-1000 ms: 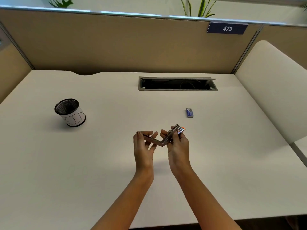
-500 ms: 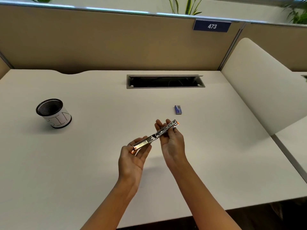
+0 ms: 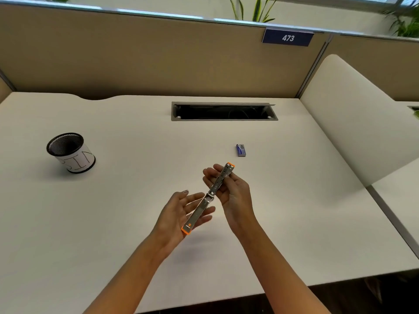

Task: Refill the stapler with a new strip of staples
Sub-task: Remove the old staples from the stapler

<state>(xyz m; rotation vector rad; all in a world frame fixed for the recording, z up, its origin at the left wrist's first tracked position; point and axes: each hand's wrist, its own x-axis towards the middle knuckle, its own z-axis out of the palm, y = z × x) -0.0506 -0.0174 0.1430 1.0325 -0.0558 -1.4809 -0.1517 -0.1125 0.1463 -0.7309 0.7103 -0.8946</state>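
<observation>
Both hands meet above the desk (image 3: pixel 113 223), and we name every place from the stapler (image 3: pixel 208 198) they share. Our left hand (image 3: pixel 179 215) lies palm up with fingers spread, cradling the near, orange-tipped end rather than clasping it. Our right hand (image 3: pixel 231 191) curls loosely around the far end, thumb and fingers pinching the metal. We see the stapler swung fully open into one long straight bar, slanting from near-left to far-right; whether staples sit inside its channel we cannot tell.

Beyond the stapler stands the tan partition (image 3: pixel 158 60), and up to the right on it a blue plate (image 3: pixel 288 38) reads "473". Closer, straight behind the stapler, a cable slot (image 3: pixel 224 111) is sunk into the desk, its dark inside hard to make out. Far left of the stapler sits a black mesh cup (image 3: pixel 71 152) wrapped in white paper with handwritten letters, seemingly "BIN"; its contents are hidden from us. Just past the stapler's far end, apart from it, lies a small blue box (image 3: pixel 240 150), its print too small to read.
</observation>
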